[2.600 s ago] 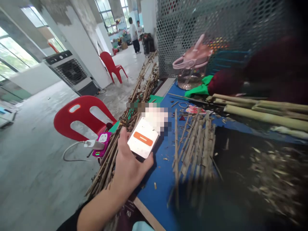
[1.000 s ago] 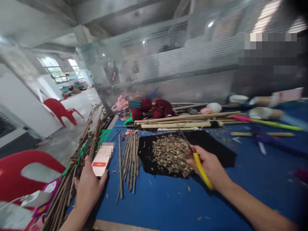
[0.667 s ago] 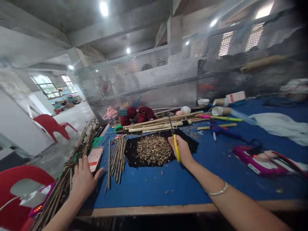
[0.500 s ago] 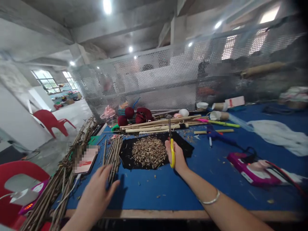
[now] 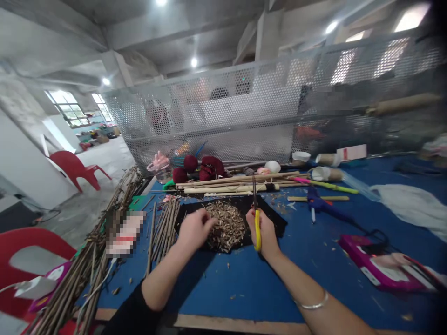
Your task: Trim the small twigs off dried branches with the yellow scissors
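Observation:
My right hand (image 5: 267,235) is closed on yellow-handled scissors (image 5: 257,228), whose dark blades point up and away from me. It is over the right edge of a black cloth (image 5: 270,211). On that cloth lies a heap of small cut wood pieces (image 5: 228,228). At the heap's left side is my left hand (image 5: 193,230), its fingers curled inward toward the thumb. Whatever its fingertips hold, if anything, is hidden. Just left of the cloth lies a bunch of thin brown sticks (image 5: 164,225).
Long twigs (image 5: 70,279) line the table's left edge beside a phone (image 5: 125,232). Behind the cloth are pale rods (image 5: 226,189) and dark red yarn (image 5: 211,168). A blue glue gun (image 5: 323,204) and a magenta power strip (image 5: 377,267) are at right. A perforated metal screen (image 5: 209,121) stands behind.
My left hand has moved right and forward, from beside the sticks to the heap, and its fingers have curled. My right hand still holds the scissors. The view has shifted slightly.

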`<state>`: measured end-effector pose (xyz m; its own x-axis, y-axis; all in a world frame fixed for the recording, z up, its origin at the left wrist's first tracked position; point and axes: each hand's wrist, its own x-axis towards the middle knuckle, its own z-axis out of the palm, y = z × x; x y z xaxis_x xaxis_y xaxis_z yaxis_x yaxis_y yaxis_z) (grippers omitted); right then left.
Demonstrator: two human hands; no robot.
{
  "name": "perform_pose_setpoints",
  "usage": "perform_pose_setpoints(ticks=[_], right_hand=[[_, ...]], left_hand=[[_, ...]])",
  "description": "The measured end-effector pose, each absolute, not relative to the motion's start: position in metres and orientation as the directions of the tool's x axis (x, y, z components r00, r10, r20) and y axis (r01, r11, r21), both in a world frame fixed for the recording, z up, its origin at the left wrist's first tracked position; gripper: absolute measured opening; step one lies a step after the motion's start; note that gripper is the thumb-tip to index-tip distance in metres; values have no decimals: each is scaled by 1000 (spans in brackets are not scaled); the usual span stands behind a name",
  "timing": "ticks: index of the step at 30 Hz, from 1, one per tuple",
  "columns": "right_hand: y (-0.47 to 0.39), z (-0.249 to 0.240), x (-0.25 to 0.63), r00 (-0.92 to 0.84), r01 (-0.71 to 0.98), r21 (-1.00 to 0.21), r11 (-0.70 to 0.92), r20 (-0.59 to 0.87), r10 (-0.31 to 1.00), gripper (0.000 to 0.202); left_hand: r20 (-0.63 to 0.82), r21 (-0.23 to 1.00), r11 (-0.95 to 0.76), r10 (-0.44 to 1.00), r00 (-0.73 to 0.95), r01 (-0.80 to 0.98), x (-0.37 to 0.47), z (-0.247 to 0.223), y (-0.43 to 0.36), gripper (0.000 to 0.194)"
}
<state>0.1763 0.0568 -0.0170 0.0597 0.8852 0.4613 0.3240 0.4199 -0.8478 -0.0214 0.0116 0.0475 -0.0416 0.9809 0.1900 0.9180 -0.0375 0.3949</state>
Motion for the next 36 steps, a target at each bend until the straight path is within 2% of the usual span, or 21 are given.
perform_pose_setpoints(ticks=[2, 4, 8, 10, 13, 15, 18, 24, 27, 31, 33, 36], right_hand=[[63, -14, 179, -27, 394, -807, 440, 469, 883, 34], [69, -12, 181, -51, 474, -767, 433, 467, 883, 35], [75, -13, 183, -24, 579, -700, 417, 497, 867, 38], [74, -13, 184, 0, 601, -690, 403, 504, 864, 37], [70, -12, 185, 35, 618, -690, 377, 503, 864, 38], [68, -11, 183, 28, 634, -681, 367, 494, 869, 38], [63, -8, 179, -4, 664, -657, 358, 475, 880, 38], [44, -1, 170, -116, 685, -608, 401, 453, 884, 35], [38, -1, 170, -135, 692, -589, 417, 461, 877, 36], [37, -5, 172, -168, 698, -582, 417, 434, 885, 36], [37, -7, 173, -184, 691, -584, 425, 427, 885, 36], [36, -9, 174, -211, 667, -598, 445, 421, 882, 34]], left_hand=[[204, 326, 171, 948, -246, 930, -52, 58, 18, 26], [206, 271, 314, 904, -374, 910, -79, 61, 17, 26], [348, 190, 411, 821, -453, 892, -114, 55, -8, 31], [429, 137, 526, 732, -529, 839, -126, 50, -25, 42], [451, 134, 652, 630, -632, 746, -136, 41, -44, 56], [440, 177, 587, 671, -597, 790, -132, 34, -50, 53], [361, 251, 405, 804, -474, 879, -111, 23, -51, 44], [261, 165, 442, 842, -471, 882, -88, 9, -38, 58], [130, 197, 473, 856, -501, 859, -100, 14, -22, 48], [29, 215, 366, 924, -380, 906, -115, 23, -10, 32], [57, 214, 353, 926, -373, 911, -122, 25, -12, 33], [150, 121, 461, 867, -475, 879, -131, 24, -20, 30]])
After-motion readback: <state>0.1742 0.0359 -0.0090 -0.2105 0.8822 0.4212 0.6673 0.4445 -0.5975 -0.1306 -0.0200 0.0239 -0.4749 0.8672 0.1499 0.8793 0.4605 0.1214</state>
